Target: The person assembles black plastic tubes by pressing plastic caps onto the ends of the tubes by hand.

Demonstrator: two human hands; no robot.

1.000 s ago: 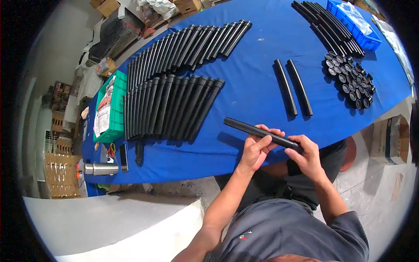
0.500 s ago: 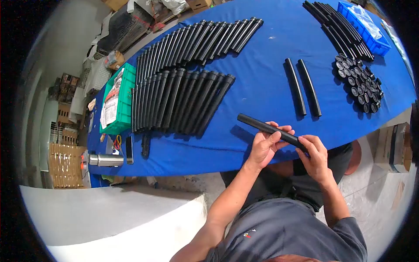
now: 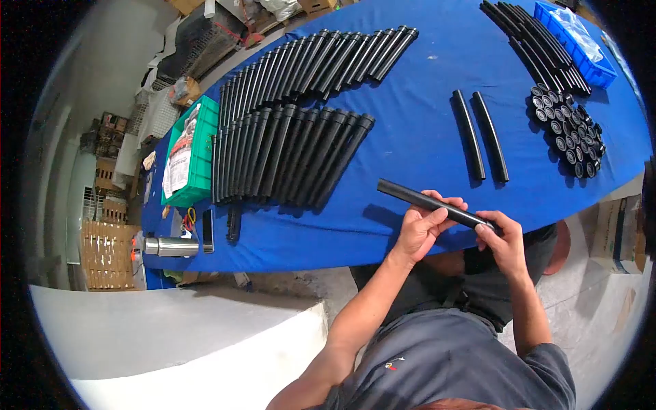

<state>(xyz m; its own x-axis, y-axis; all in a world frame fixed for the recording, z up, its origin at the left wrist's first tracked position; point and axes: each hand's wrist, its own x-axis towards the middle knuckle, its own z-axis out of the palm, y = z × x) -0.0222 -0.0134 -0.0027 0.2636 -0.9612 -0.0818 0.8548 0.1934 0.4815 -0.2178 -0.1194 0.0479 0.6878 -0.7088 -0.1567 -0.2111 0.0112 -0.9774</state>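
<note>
A black tube (image 3: 403, 194) is held at a slant above the near edge of the blue-covered table (image 3: 410, 137). My left hand (image 3: 425, 229) is closed around its middle, thumb on top. At its lower right end, my right hand (image 3: 502, 239) grips with thumb and fingers; that tip is partly hidden by the fingers. Two similar bare tubes (image 3: 468, 137) lie side by side on the cloth beyond my hands. Right of them sits a cluster of round black caps (image 3: 570, 133).
Two rows of capped black tubes (image 3: 294, 157) fill the table's left side. A green crate (image 3: 198, 157), a steel flask (image 3: 171, 247) and a phone (image 3: 208, 231) are at the left edge. Thin black rods (image 3: 540, 51) and a blue bin (image 3: 581, 48) stand far right.
My right thumb and fingers have shifted on the tube's end, the thumb now pressing near the tip. My left hand keeps its hold. The whole view has moved slightly.
</note>
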